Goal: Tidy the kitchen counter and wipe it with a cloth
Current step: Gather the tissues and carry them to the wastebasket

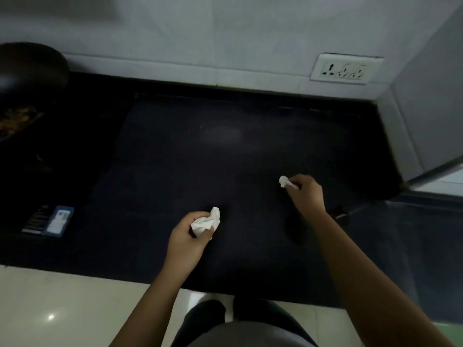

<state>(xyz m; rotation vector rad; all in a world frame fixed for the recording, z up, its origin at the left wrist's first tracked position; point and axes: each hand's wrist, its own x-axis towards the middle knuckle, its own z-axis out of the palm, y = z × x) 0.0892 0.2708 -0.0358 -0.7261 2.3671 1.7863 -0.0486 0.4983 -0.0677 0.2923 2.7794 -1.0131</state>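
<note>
A dark, near-black kitchen counter (pixel 225 151) fills the middle of the view. My left hand (pixel 186 234) hovers over its front part and grips a crumpled white wad of paper or cloth (pixel 208 221). Further right and a little farther back, my right hand (pixel 307 194) pinches a smaller white crumpled piece (pixel 285 182) between thumb and fingers. Both wads stick out past the fingers. The room is dim.
A dark round pan (pixel 30 71) sits at the back left above a stove area with brownish bits. A small blue-and-white box (pixel 59 221) lies at the counter's left front. A wall socket (pixel 347 68) is on the tiled back wall. A side wall bounds the right.
</note>
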